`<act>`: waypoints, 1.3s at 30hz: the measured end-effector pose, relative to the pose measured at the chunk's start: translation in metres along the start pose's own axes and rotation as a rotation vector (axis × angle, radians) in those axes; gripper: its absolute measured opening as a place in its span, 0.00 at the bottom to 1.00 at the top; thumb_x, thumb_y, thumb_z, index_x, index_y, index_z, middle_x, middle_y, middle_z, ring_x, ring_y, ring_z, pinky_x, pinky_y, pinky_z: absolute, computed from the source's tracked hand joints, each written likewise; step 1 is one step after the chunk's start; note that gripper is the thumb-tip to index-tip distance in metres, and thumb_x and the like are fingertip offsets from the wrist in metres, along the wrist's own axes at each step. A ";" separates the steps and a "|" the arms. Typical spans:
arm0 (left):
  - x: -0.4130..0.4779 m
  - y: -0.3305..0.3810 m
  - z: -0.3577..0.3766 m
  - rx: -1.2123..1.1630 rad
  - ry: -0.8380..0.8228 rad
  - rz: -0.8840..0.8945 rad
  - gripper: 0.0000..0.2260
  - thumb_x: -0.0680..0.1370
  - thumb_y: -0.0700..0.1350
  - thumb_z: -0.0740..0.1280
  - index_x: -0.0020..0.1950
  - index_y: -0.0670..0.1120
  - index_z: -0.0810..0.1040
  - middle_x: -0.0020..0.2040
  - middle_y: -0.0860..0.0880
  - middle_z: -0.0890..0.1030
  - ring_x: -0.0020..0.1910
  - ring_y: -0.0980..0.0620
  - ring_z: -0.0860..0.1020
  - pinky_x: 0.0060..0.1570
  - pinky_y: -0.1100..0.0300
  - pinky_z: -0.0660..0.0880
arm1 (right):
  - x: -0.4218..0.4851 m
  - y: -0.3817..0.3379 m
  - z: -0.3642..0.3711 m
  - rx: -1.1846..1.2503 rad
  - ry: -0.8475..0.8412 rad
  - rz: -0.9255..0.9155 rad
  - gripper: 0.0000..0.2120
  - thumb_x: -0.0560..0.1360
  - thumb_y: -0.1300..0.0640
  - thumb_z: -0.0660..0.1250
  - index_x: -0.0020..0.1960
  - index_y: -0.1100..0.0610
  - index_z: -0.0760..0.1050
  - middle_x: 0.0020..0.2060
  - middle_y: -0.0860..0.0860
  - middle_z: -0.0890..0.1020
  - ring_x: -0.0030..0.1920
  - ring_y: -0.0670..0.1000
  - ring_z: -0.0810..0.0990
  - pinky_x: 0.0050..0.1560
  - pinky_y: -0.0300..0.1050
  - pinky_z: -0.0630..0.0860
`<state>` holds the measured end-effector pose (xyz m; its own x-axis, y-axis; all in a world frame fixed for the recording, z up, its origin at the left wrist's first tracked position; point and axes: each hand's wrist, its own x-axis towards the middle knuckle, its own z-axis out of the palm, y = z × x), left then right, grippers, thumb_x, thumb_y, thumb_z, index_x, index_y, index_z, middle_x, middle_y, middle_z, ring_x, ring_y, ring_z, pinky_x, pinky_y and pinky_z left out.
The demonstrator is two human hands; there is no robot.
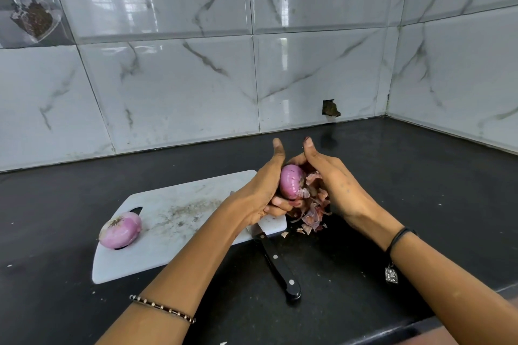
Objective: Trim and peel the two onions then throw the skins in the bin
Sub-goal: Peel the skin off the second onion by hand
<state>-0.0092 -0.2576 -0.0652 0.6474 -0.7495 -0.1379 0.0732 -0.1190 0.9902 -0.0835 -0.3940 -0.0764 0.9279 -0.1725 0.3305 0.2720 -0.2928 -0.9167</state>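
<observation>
While the left hand (pixel 260 193) grips the round purple onion (pixel 291 180) at centre frame and the right hand (pixel 333 185) clutches its papery pink skins (pixel 314 213), peeling seems nearly done, and binning them likely follows.

Knife (pixel 280 269) and cutting board (pixel 173 249) crowd the left; counter (pixel 406 176) right seems open.

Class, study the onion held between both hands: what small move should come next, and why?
Probably the right hand pulls the loose skin clear of the held onion, cupped by the left hand: skin clings at its base, while most of it shows bare purple.
</observation>
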 end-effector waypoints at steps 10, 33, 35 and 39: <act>0.002 0.000 0.018 0.084 0.197 -0.006 0.44 0.74 0.76 0.38 0.37 0.46 0.82 0.23 0.48 0.66 0.17 0.57 0.58 0.19 0.70 0.53 | -0.001 0.001 0.007 -0.074 0.105 -0.118 0.18 0.76 0.40 0.69 0.47 0.56 0.81 0.40 0.53 0.86 0.43 0.52 0.85 0.51 0.48 0.80; 0.008 0.005 -0.005 -0.475 0.374 0.028 0.35 0.83 0.67 0.52 0.39 0.36 0.76 0.26 0.42 0.76 0.15 0.54 0.66 0.12 0.69 0.56 | -0.001 0.004 0.002 -0.295 0.141 -0.250 0.05 0.76 0.56 0.75 0.51 0.50 0.81 0.43 0.45 0.85 0.45 0.44 0.82 0.44 0.34 0.75; 0.008 0.005 -0.008 -0.510 0.382 0.023 0.39 0.82 0.68 0.51 0.37 0.35 0.79 0.28 0.40 0.79 0.16 0.52 0.68 0.12 0.69 0.56 | 0.000 0.006 0.002 -0.339 0.167 -0.222 0.05 0.77 0.56 0.74 0.51 0.50 0.80 0.42 0.45 0.84 0.45 0.44 0.82 0.46 0.33 0.76; 0.011 0.003 -0.011 -0.508 0.413 0.013 0.41 0.81 0.70 0.49 0.33 0.37 0.82 0.29 0.41 0.79 0.16 0.52 0.67 0.14 0.68 0.58 | -0.002 0.003 0.002 -0.296 0.211 -0.201 0.03 0.78 0.54 0.73 0.50 0.49 0.80 0.41 0.43 0.83 0.43 0.43 0.81 0.46 0.32 0.75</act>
<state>0.0068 -0.2591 -0.0631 0.8815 -0.4248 -0.2062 0.3469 0.2865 0.8931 -0.0834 -0.3926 -0.0805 0.7826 -0.2644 0.5636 0.3293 -0.5926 -0.7351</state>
